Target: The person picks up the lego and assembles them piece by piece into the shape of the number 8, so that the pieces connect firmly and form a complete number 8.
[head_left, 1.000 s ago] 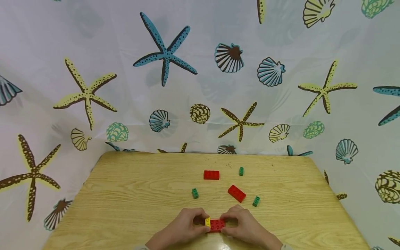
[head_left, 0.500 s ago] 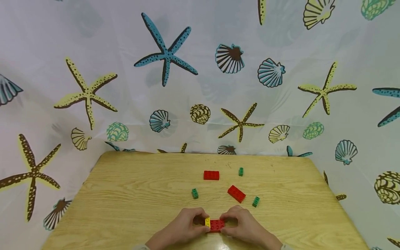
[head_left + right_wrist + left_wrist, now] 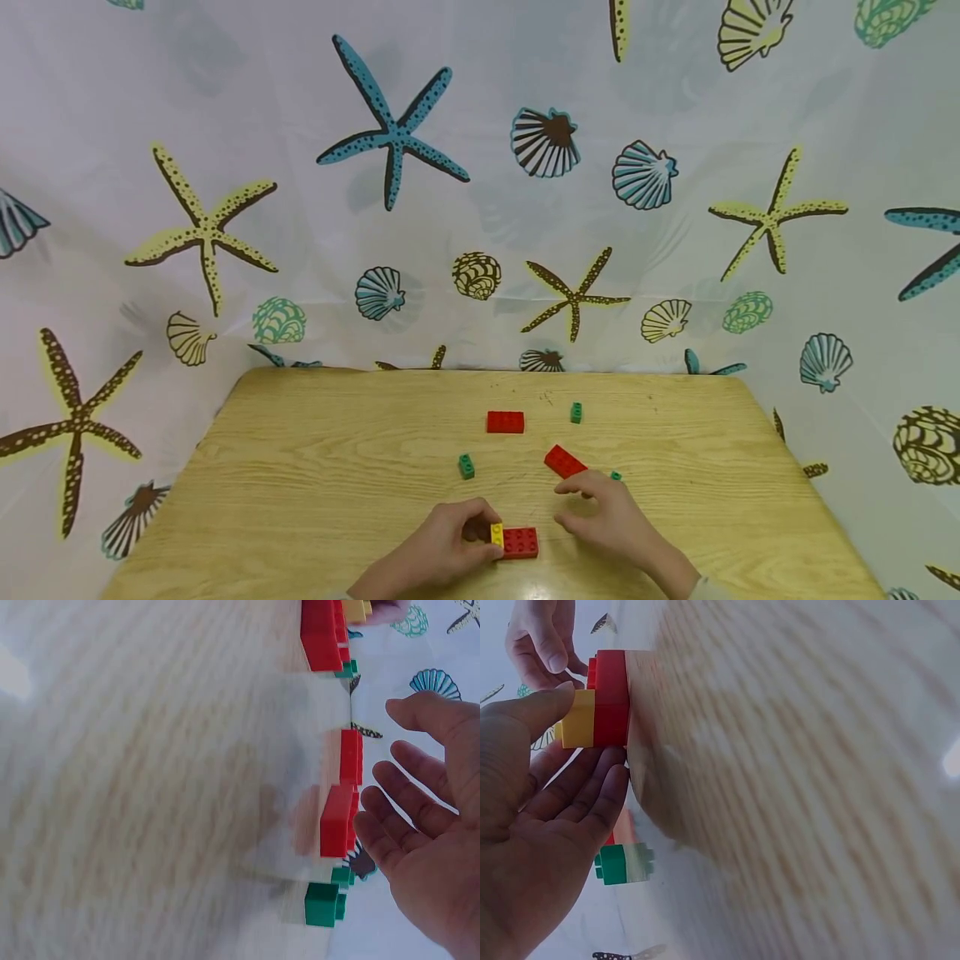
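On the table near its front edge lies a red brick (image 3: 522,543) with studs on top. A yellow brick (image 3: 497,532) is attached on its left end. My left hand (image 3: 446,543) pinches the yellow brick between thumb and fingers; in the left wrist view the thumb touches its far side. My right hand (image 3: 609,518) hovers to the right with fingers spread and nothing held, as the right wrist view also shows. Just beyond its fingertips is a second red brick (image 3: 561,460), lying at an angle. A green brick (image 3: 616,476) is mostly hidden behind that hand.
Farther back lies another red brick (image 3: 506,422), with a small green brick (image 3: 576,412) to its right. One more green brick (image 3: 467,467) sits left of centre. A shell-and-starfish patterned curtain (image 3: 480,192) surrounds the wooden table (image 3: 315,467).
My right hand has let go of the red brick's right end and moved right and away from me. The left hand keeps its pinch on the yellow brick.
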Motion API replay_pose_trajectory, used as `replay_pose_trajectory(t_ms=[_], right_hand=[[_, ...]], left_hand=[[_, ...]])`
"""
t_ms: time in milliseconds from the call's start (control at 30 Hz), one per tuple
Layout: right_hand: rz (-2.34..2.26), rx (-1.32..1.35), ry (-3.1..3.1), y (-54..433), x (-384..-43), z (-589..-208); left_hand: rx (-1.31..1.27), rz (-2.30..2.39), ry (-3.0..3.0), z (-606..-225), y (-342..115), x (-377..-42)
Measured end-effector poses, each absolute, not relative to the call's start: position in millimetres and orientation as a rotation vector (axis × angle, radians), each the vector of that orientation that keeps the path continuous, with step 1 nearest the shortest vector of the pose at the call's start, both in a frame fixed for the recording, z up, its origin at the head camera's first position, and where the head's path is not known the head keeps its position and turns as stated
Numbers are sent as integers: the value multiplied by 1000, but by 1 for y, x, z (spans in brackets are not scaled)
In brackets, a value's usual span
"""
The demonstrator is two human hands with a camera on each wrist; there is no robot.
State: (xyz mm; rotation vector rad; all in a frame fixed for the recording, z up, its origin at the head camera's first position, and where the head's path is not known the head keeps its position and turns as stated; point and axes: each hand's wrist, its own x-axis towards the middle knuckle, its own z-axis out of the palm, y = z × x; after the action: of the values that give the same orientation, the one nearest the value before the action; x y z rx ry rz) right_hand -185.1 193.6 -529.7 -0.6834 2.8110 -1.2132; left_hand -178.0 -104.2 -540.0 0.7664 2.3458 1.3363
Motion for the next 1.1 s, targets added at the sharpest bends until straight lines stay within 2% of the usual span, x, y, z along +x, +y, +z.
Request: replay_pose_trajectory(t_ms=[567,1100], right_hand=[[-1211,-429,2917,232,-201,-523],[-1204,-335,2940,260,-208,-535]], left_hand=[[754,1340,2323,-540,-104,-179],[749,1345,2324,-541,-104,-178]])
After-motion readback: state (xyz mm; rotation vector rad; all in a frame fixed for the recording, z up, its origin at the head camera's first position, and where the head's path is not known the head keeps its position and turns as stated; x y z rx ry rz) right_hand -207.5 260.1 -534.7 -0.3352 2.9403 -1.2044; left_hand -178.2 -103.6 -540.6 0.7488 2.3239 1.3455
